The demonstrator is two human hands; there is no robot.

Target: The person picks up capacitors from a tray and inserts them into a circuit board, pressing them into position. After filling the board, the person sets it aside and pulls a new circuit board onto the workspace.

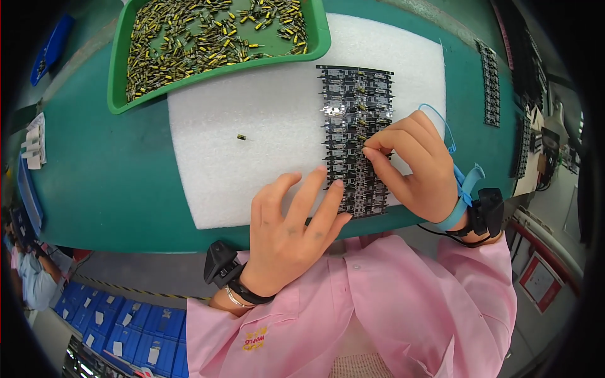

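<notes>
Circuit panel (341, 135) on white foam (277, 120) — likely for cushioning.
Left hand (290, 227) spreads loosely at the panel's left edge, perhaps steadying it; right hand (419, 160) pinches thumb to forefinger over the middle column — around what, I cannot tell.

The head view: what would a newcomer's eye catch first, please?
Probably the green tray at upper left, heaped with yellow-and-black components. Next, the dark circuit panel on the white sheet, where the right hand pinches its fingertips together. One loose component lies left of the panel.
</notes>
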